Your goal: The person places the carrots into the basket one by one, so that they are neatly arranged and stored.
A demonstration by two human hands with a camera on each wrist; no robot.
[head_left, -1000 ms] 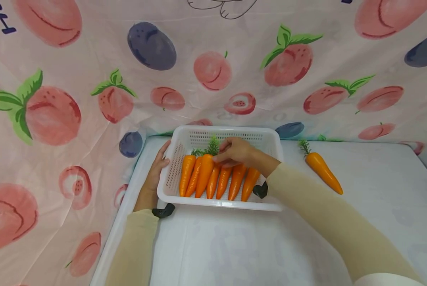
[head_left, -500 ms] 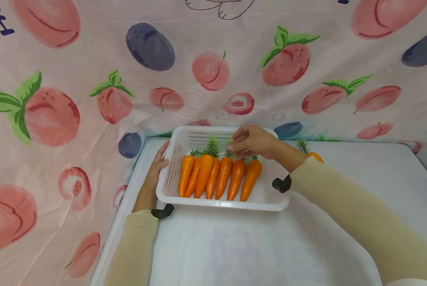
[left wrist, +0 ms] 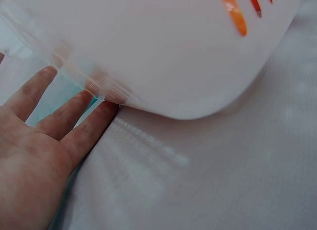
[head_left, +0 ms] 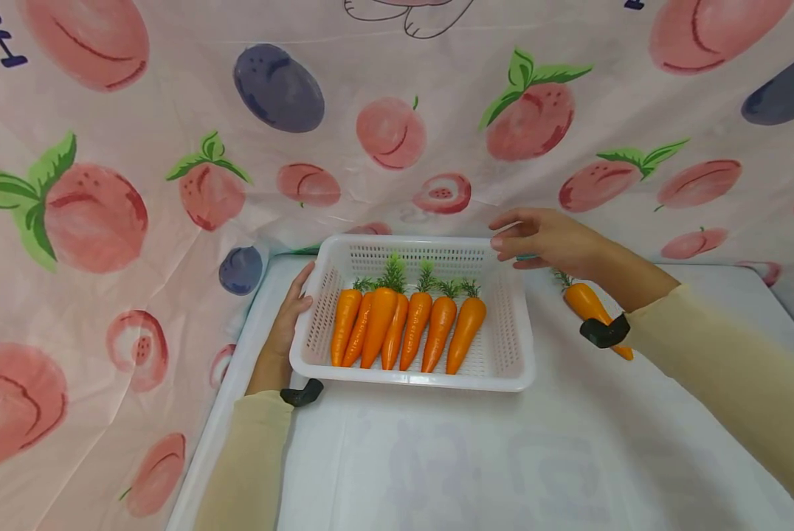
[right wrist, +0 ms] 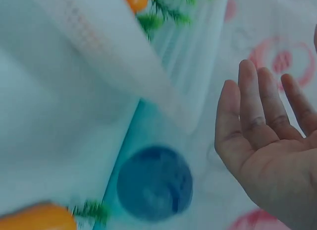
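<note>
A white perforated plastic basket (head_left: 413, 378) stands on the table, holding several orange carrots (head_left: 417, 332) with green tops, lined up side by side. My left hand (head_left: 285, 328) rests against the basket's left side, fingers straight and spread, their tips right at the wall in the left wrist view. Just beyond the back right corner, my right hand (head_left: 556, 240) hovers with relaxed fingers and nothing in it. Another carrot (head_left: 586, 301) lies on the table to the right of the basket, partly hidden under the right wrist.
A white-covered table (head_left: 450, 457) carries the basket. Behind it and along the left hangs a pink fruit-print cloth (head_left: 344, 66). Black straps sit at both wrists (head_left: 302, 393).
My right hand has lifted away from the carrots in the basket and moved right, past the back right corner. The left hand has stayed at the basket's left side.
</note>
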